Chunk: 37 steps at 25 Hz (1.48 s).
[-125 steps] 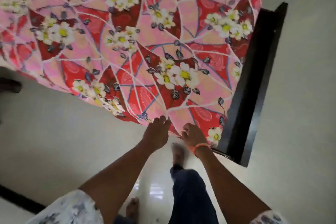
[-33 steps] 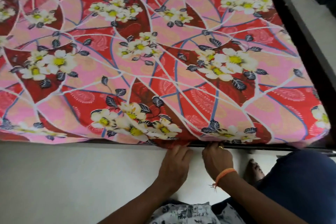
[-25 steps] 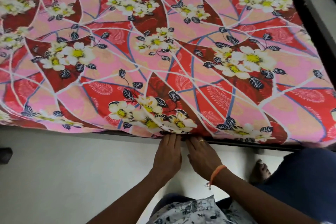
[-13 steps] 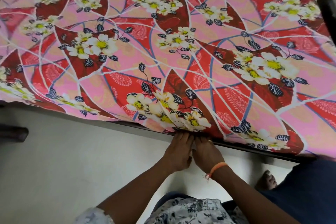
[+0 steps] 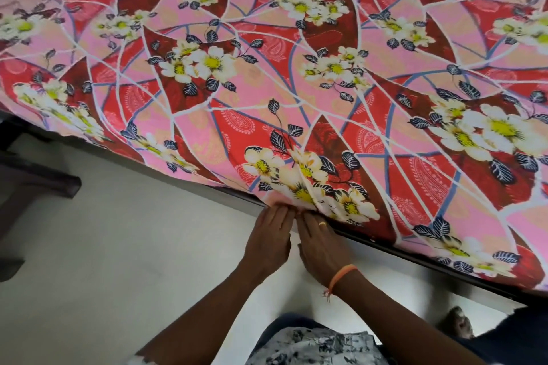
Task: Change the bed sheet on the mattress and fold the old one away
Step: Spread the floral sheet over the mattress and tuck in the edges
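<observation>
Your left hand [image 5: 271, 235] and right hand [image 5: 320, 249] lay side by side at the near edge of the bed, nearly touching each other, backs up and fingers [image 5: 280, 213] stretched forward rather than clenched. The fingertips of both hands met the lower hem of the bed sheet [image 5: 296, 83], right where the cloth bunched into a small fold under a cluster of white and yellow flowers. Whether the fingertips only pressed the cloth or had caught a bit of it underneath I could not tell, since the fold hid them.

The bed sheet, pink and red with flowers and dark leaves, was spread flat over the whole mattress and hung a little way over its near side. Below the hem ran the dark bed frame [image 5: 415, 258], slanting down to the right.

You wore an orange wristband [image 5: 341, 274] on the right wrist and a ring [image 5: 322, 224] on a finger of that hand. The pale floor [image 5: 103, 261] lay beneath your arms, and a bare foot [image 5: 458, 324] showed at the lower right.
</observation>
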Each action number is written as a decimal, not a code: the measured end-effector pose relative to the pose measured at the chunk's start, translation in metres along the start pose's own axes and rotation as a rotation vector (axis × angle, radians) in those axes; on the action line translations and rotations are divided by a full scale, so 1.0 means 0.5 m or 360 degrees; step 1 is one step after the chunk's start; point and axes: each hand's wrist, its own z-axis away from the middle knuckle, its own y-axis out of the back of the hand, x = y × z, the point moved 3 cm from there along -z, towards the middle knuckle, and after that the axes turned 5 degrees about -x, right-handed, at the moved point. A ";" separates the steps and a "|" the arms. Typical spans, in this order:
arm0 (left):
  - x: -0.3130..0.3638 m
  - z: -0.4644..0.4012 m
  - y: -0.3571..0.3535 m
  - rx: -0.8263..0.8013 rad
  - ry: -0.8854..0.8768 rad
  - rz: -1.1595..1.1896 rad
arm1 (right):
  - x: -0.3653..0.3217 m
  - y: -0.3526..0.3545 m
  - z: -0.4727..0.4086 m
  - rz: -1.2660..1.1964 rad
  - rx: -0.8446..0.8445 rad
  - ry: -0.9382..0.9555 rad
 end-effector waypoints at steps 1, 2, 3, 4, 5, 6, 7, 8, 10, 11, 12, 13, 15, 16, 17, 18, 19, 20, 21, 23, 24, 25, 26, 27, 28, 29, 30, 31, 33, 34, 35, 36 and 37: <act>-0.011 -0.002 -0.003 -0.0062 -0.0022 0.0009 | -0.007 0.003 -0.011 -0.0009 -0.0032 -0.0017; -0.015 -0.007 -0.005 -0.0112 -0.0050 0.0058 | -0.011 0.000 -0.021 -0.0034 -0.0069 -0.0029; -0.015 -0.016 -0.002 -0.0141 -0.0068 0.0125 | -0.011 -0.005 -0.028 -0.0066 -0.0111 -0.0040; -0.015 -0.026 0.001 -0.0157 -0.0079 0.0182 | -0.009 -0.009 -0.037 -0.0109 -0.0169 -0.0070; -0.019 -0.035 0.003 -0.0176 -0.0085 0.0229 | -0.008 -0.011 -0.047 -0.0164 -0.0219 -0.0112; -0.024 -0.040 0.004 -0.0200 -0.0090 0.0268 | -0.007 -0.012 -0.058 -0.0222 -0.0243 -0.0153; -0.030 -0.043 0.005 -0.0221 -0.0098 0.0302 | -0.008 -0.006 -0.068 -0.0262 -0.0251 -0.0191; -0.037 -0.044 0.006 -0.0229 -0.0112 0.0323 | -0.009 -0.004 -0.075 -0.0301 -0.0276 -0.0242; -0.052 -0.042 0.005 -0.0232 -0.0140 0.0328 | -0.012 -0.006 -0.076 -0.0399 -0.0303 -0.0312; -0.056 -0.038 0.004 -0.0260 -0.0146 0.0321 | -0.013 -0.012 -0.073 -0.0429 -0.0338 -0.0303; -0.056 -0.032 0.002 -0.0289 -0.0135 0.0292 | -0.013 -0.020 -0.069 -0.0435 -0.0395 -0.0274; -0.054 -0.028 -0.001 -0.0311 -0.0110 0.0274 | -0.013 -0.024 -0.067 -0.0446 -0.0435 -0.0250; -0.046 -0.021 -0.002 -0.0276 -0.0070 0.0325 | -0.014 -0.018 -0.072 -0.0536 -0.0430 -0.0312; -0.043 -0.021 -0.002 -0.0243 -0.0063 0.0338 | -0.018 -0.012 -0.078 -0.0525 -0.0427 -0.0365; -0.043 -0.021 -0.001 -0.0202 -0.0061 0.0313 | -0.025 -0.003 -0.083 -0.0422 -0.0420 -0.0404; -0.047 -0.021 0.001 -0.0148 -0.0050 0.0257 | -0.035 0.005 -0.086 -0.0250 -0.0419 -0.0432; -0.055 -0.019 0.007 -0.0094 -0.0020 0.0202 | -0.043 0.011 -0.087 -0.0121 -0.0400 -0.0468; -0.069 -0.014 0.008 -0.0054 0.0015 0.0172 | -0.051 0.013 -0.085 -0.0059 -0.0395 -0.0519; -0.086 -0.003 0.008 -0.0029 0.0065 0.0148 | -0.058 0.011 -0.079 -0.0038 -0.0404 -0.0575; -0.123 0.016 0.023 -0.0064 0.0181 0.0050 | -0.065 0.001 -0.070 -0.0026 -0.0406 -0.0582; -0.136 0.020 0.030 -0.0119 0.0186 0.0001 | -0.064 -0.002 -0.066 -0.0043 -0.0424 -0.0564; -0.144 0.020 0.034 -0.0158 0.0174 -0.0037 | -0.060 -0.004 -0.063 -0.0079 -0.0427 -0.0533; -0.144 0.015 0.040 -0.0199 0.0171 -0.0058 | -0.055 -0.008 -0.061 -0.0130 -0.0422 -0.0488; -0.138 0.008 0.046 -0.0243 0.0205 -0.0069 | -0.052 -0.006 -0.057 -0.0191 -0.0412 -0.0424; -0.133 0.002 0.048 -0.0292 0.0253 -0.0059 | -0.053 -0.001 -0.052 -0.0246 -0.0415 -0.0362; -0.126 -0.004 0.051 -0.0352 0.0300 -0.0053 | -0.056 0.006 -0.046 -0.0269 -0.0394 -0.0295; -0.116 -0.005 0.052 -0.0399 0.0355 -0.0056 | -0.064 0.018 -0.037 -0.0268 -0.0362 -0.0215; -0.108 -0.006 0.052 -0.0410 0.0383 -0.0081 | -0.075 0.029 -0.032 -0.0252 -0.0318 -0.0139; -0.100 -0.002 0.042 -0.0417 0.0403 -0.0015 | -0.099 0.045 -0.029 -0.0277 -0.0249 -0.0017; -0.095 0.006 0.043 -0.0399 0.0427 0.0030 | -0.111 0.053 -0.036 -0.0278 -0.0202 0.0068; -0.089 0.014 0.054 -0.0369 0.0493 0.0057 | -0.120 0.050 -0.053 -0.0226 -0.0158 0.0182; -0.088 0.021 0.065 -0.0328 0.0562 0.0039 | -0.124 0.048 -0.072 -0.0179 -0.0150 0.0290; -0.092 0.024 0.074 -0.0309 0.0621 -0.0009 | -0.123 0.046 -0.088 -0.0180 -0.0157 0.0345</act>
